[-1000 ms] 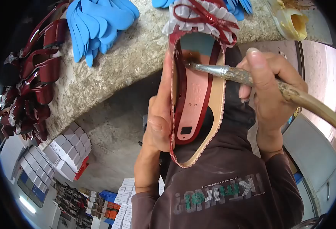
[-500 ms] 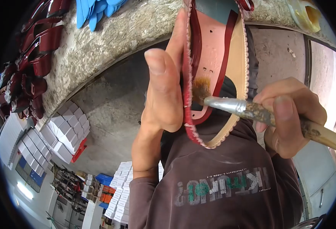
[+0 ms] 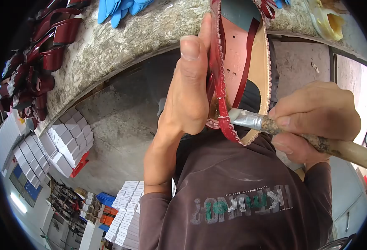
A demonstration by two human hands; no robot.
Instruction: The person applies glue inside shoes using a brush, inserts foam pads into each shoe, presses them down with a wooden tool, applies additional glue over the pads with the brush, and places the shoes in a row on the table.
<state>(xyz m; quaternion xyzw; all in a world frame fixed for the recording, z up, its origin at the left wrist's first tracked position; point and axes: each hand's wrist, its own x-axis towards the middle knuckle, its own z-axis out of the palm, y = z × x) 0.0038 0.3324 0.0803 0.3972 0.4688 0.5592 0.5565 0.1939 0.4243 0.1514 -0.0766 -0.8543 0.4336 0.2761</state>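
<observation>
A dark red shoe point(image 3: 237, 52) with a pink insole, tan lining and scalloped trim is in the upper middle. My left hand point(image 3: 185, 93) grips its left side, thumb raised in front and fingers mostly hidden behind the shoe. A paintbrush point(image 3: 250, 120) with a metal ferrule and a stained wooden handle is held in my right hand point(image 3: 323, 112), fingers closed round the handle. Its bristles reach inside the back of the shoe, partly hidden by the red edge. Part of a bow shows at the shoe's upper right.
A worn, stained work surface point(image 3: 150, 35) curves across the top. On it lie blue pieces point(image 3: 121, 9), several dark red shoes point(image 3: 52, 56) and a container of yellowish stuff point(image 3: 331, 25). White boxes point(image 3: 69, 139) are stacked at left, with more boxes point(image 3: 127, 212) lower down.
The brush bristles have moved down inside the shoe towards its back. My left hand and the shoe's near edge have shifted right and turned slightly. My right hand has rolled over, knuckles up.
</observation>
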